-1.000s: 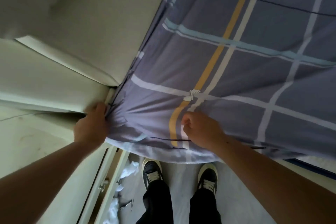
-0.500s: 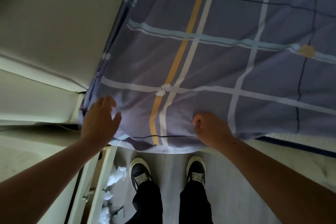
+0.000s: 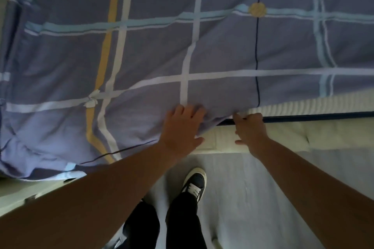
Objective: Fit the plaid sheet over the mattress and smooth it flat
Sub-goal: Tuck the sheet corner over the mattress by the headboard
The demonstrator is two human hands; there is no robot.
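The sheet (image 3: pixel 153 52) covers most of the mattress (image 3: pixel 303 103), but its hem stops short on the right, leaving a ribbed white strip above dark piping (image 3: pixel 323 115) bare; the left hand (image 3: pixel 182 127) lies flat, fingers spread, pinning bunched cloth at the edge; the right hand (image 3: pixel 250 130) curls its fingers where the hem ends, though whether it pinches cloth I cannot tell. Best to draw the hem rightward and down over the side with 1 hand while the other strokes outward; the thin, soft plaid cloth looks quick to crease, as at the left corner.
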